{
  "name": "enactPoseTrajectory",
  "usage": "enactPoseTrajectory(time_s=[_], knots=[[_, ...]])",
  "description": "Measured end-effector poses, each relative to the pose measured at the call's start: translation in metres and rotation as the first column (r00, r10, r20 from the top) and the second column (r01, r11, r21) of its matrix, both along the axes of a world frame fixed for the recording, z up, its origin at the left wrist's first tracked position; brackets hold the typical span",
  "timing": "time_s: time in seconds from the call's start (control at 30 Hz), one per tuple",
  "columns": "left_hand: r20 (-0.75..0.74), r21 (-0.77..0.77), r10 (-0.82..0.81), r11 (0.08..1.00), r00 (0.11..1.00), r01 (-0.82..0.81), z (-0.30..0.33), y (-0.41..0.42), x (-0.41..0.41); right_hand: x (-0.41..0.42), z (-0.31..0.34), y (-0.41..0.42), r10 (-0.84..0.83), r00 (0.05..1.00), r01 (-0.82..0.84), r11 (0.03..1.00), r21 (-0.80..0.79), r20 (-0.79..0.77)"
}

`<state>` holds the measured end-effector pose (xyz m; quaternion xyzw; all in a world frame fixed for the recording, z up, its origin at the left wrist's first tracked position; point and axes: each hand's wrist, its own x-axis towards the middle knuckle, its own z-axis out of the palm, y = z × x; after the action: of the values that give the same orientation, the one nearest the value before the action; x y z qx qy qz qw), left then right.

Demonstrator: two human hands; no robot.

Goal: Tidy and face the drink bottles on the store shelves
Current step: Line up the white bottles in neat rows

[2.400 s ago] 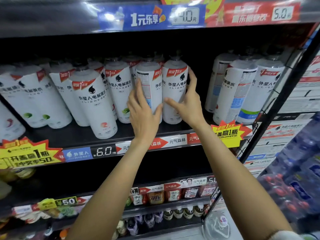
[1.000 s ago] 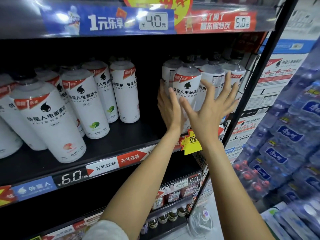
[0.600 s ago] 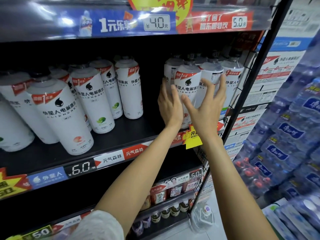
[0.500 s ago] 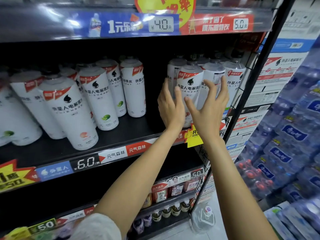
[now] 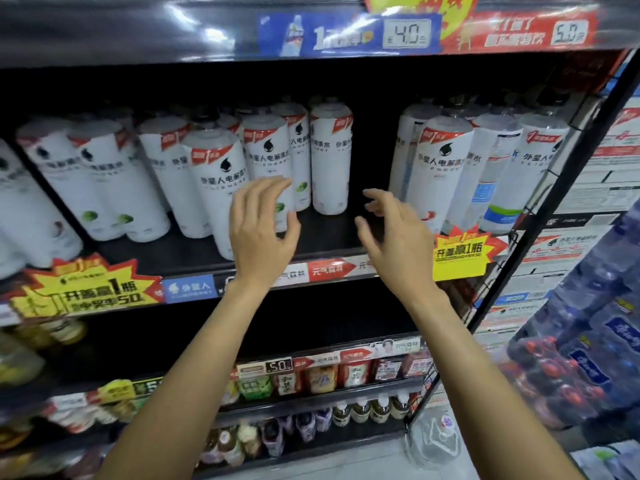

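In front of the black metal store shelf (image 5: pixel 194 252), both bare hands hover in mid-air, neither one touching anything. The left hand (image 5: pixel 263 230) has its fingers loosely spread and curled, held before a tall white plastic drink bottle with a red band (image 5: pixel 216 188) that stands forward of its neighbours near the shelf edge. The right hand (image 5: pixel 394 233) is likewise empty, fingers apart and bent, floating over the bare gap in the middle of the shelf. To the right of that gap stands a cluster of white bottles, the front one (image 5: pixel 438 168) facing outward with its black drop logo showing, just behind a yellow starburst promo tag (image 5: pixel 459 252). More white bottles crowd the left side, some leaning. The picture is motion-blurred, so fine label detail is unclear.
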<state>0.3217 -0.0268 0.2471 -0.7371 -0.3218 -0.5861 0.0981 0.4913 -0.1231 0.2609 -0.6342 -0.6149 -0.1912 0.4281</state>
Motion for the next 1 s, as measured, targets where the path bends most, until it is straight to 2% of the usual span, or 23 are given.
enactPoseTrajectory(time_s=[0.07,0.17,0.3,0.43,0.57,0.63,0.7,0.8,1.0], knots=[[0.022,0.084,0.081,0.993,0.996,-0.083,-0.003,0.008,-0.016,-0.011,-0.001,0.016,0.068,0.997,-0.07,0.997,-0.033,-0.045],[0.124,0.07,0.147,0.985,0.981,-0.156,-0.004,0.02,-0.038,-0.029,0.002,0.047,0.082,0.993,-0.084,0.996,-0.018,-0.083],[0.142,0.011,0.13,0.991,0.981,-0.133,0.001,0.03,-0.047,-0.03,0.008,0.088,-0.005,0.966,-0.002,1.0,-0.027,-0.257],[0.163,0.006,0.125,0.992,0.979,-0.128,0.002,0.032,-0.042,-0.017,0.015,0.116,0.033,0.918,-0.054,0.998,-0.04,-0.396],[0.098,0.12,0.178,0.975,0.979,-0.189,-0.001,0.021,-0.029,-0.015,0.017,0.133,0.052,0.872,-0.101,0.992,-0.075,-0.486],[0.032,0.166,0.1,0.981,0.994,-0.104,-0.002,0.016,-0.017,-0.017,0.015,0.136,0.037,0.875,-0.085,0.993,-0.079,-0.483],[-0.044,0.102,0.013,0.995,0.999,-0.008,-0.004,0.015,-0.004,-0.019,0.014,0.136,0.019,0.881,-0.06,0.996,-0.072,-0.473],[-0.088,-0.043,0.013,0.999,0.996,-0.017,-0.01,0.018,0.014,-0.02,0.012,0.123,0.004,0.894,-0.032,0.998,-0.057,-0.448],[0.035,-0.278,0.079,0.958,0.996,-0.067,-0.005,0.022,0.045,-0.017,0.006,0.077,-0.031,0.922,0.037,0.999,0.009,-0.386]])
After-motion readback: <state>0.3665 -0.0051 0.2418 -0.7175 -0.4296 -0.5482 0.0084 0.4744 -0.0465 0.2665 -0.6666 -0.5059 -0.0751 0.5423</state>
